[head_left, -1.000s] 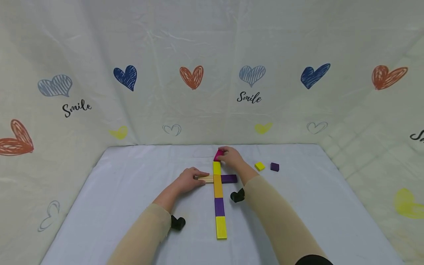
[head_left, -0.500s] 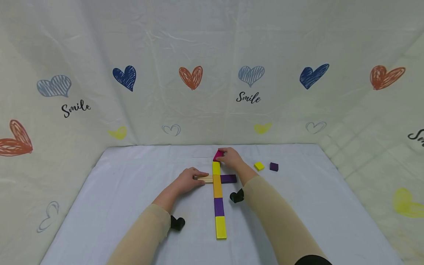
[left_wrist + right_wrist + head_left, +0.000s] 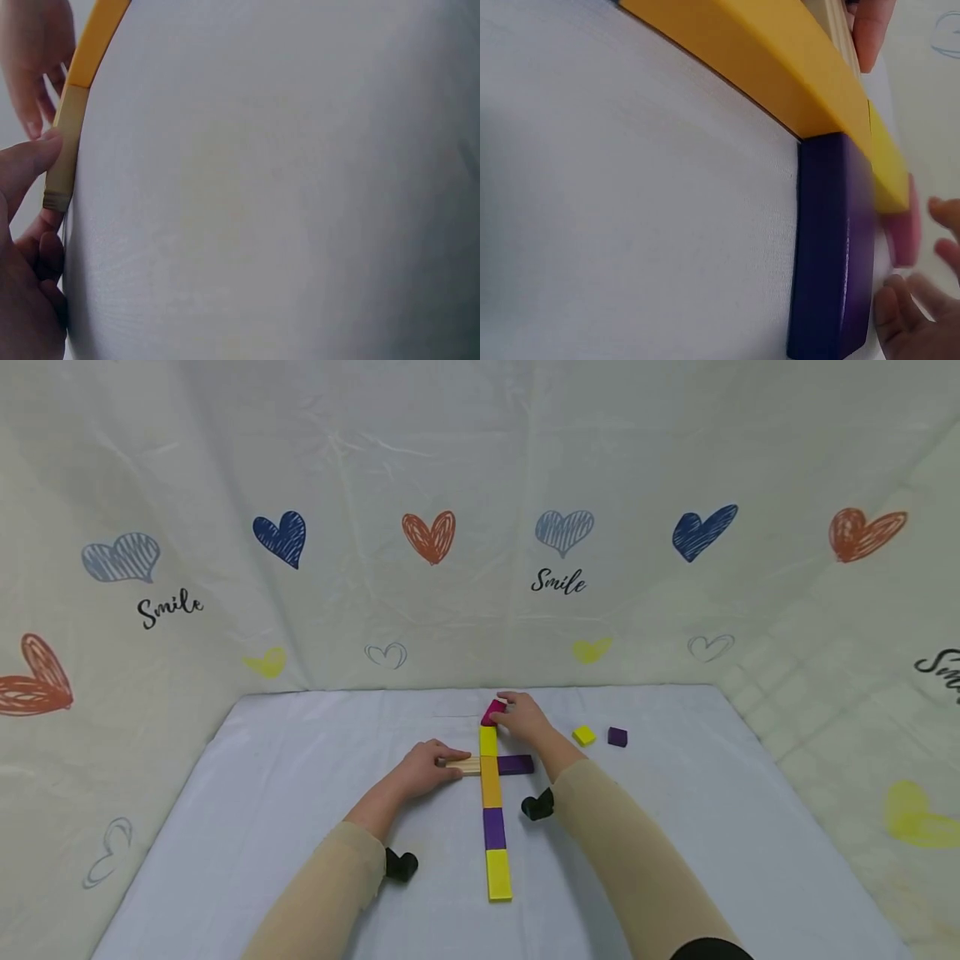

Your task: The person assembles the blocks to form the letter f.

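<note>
In the head view my left hand [image 3: 420, 772] holds a plain wooden block [image 3: 470, 766] between thumb and fingers. That block meets the left side of an orange block [image 3: 491, 782], and a dark purple block [image 3: 516, 765] lies against the right side. A small yellow block [image 3: 488, 741] stands at the orange block's far end. Beyond it a pink block [image 3: 491, 713] lies at a slant. My right hand [image 3: 523, 718] is around the pink block; in the right wrist view its fingers [image 3: 945, 214] are spread, with a gap to the pink block [image 3: 904, 232].
Nearer the front, a purple block [image 3: 494, 828] and a yellow block [image 3: 498, 875] continue the row. Right of my right hand lie a loose yellow block [image 3: 583, 736] and a small purple block [image 3: 617, 737]. A white cloth [image 3: 675, 827] covers the table; a printed curtain hangs behind.
My right fingers have loosened slightly from the pink block, the index finger lifting a little. My left hand stays on the wooden block. The head view has shifted slightly.
</note>
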